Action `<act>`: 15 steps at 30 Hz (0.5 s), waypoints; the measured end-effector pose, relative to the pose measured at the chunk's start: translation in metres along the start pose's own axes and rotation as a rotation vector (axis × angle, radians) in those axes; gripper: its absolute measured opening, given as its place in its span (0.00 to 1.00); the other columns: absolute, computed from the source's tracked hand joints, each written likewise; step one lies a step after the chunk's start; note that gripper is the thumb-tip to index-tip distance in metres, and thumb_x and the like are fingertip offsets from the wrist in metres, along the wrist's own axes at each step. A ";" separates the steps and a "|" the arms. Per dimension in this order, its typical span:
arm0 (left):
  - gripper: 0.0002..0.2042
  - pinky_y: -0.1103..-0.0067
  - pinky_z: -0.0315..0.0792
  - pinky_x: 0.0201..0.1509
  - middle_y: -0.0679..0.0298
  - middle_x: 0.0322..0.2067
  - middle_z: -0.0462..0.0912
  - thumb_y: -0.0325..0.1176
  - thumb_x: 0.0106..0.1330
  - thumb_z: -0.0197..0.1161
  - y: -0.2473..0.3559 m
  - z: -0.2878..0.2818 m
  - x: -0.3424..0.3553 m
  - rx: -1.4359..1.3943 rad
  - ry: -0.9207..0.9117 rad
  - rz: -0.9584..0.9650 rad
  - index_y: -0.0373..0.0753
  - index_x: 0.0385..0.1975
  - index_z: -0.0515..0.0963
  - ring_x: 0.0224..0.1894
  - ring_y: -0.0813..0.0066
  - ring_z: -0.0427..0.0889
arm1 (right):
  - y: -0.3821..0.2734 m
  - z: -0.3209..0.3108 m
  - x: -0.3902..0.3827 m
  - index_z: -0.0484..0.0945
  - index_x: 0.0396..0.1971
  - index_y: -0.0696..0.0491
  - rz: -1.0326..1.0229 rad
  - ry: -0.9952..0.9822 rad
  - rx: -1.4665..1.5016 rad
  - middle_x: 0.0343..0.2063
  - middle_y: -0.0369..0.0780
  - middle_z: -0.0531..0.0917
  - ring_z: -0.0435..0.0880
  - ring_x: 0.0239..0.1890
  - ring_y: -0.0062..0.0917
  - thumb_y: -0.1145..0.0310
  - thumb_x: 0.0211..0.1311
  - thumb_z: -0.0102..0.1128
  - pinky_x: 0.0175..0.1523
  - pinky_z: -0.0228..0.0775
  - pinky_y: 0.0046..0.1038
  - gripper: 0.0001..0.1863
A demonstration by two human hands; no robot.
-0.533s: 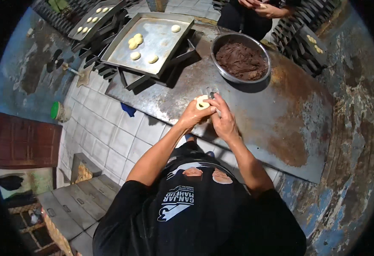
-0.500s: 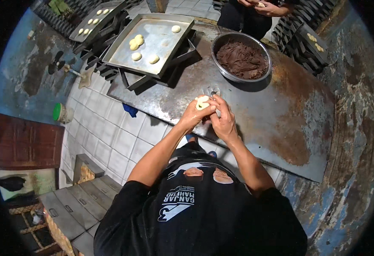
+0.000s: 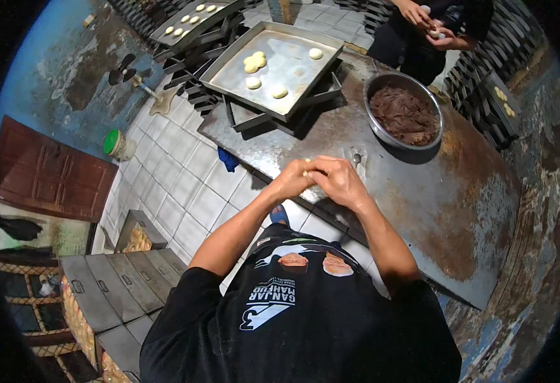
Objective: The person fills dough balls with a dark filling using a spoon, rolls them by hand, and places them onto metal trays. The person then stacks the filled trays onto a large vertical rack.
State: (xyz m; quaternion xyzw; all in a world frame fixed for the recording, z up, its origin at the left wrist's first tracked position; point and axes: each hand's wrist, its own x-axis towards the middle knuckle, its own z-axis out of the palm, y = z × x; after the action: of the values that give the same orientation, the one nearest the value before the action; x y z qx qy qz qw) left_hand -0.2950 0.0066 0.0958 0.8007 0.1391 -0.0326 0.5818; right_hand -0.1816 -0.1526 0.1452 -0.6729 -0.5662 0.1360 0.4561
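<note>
Close together over the table's near edge, my left hand (image 3: 289,181) and my right hand (image 3: 337,181) are closed around a small piece of pale dough (image 3: 306,172). Only slivers of the dough show between the fingers. Right beside my right hand, a spoon (image 3: 356,157) lies on a clear plastic piece on the table. A steel bowl (image 3: 370,118) farther right holds a dark brown, paste-like mass (image 3: 404,113). Several pale dough balls (image 3: 279,92) sit on a square metal tray (image 3: 289,51) at the far left of the table, some of them touching.
The worn metal table (image 3: 414,210) carries the tray on stacked tray frames. Another person (image 3: 436,32) stands across it, handling something small. More dough pieces lie on a back-left tray (image 3: 184,35) and a right-hand tray (image 3: 510,105). Metal tins (image 3: 117,287) stand lower left.
The view has swung, so the table and tray appear farther right. My fingers have closed over the dough, which showed as an open, folded piece before. The other person's hands have moved.
</note>
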 end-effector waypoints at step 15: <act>0.28 0.75 0.59 0.72 0.58 0.61 0.79 0.52 0.80 0.46 -0.062 -0.245 0.062 -1.087 0.442 0.002 0.35 0.66 0.72 0.70 0.71 0.65 | 0.029 0.175 0.297 0.76 0.52 0.58 0.851 0.031 1.224 0.45 0.39 0.83 0.83 0.47 0.22 0.58 0.79 0.50 0.53 0.76 0.28 0.18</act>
State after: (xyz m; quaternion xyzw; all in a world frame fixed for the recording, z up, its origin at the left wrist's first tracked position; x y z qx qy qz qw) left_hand -0.2791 0.2665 0.1042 0.3755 0.2531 0.2117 0.8661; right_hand -0.1898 0.1924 0.1262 -0.4617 -0.0734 0.5821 0.6653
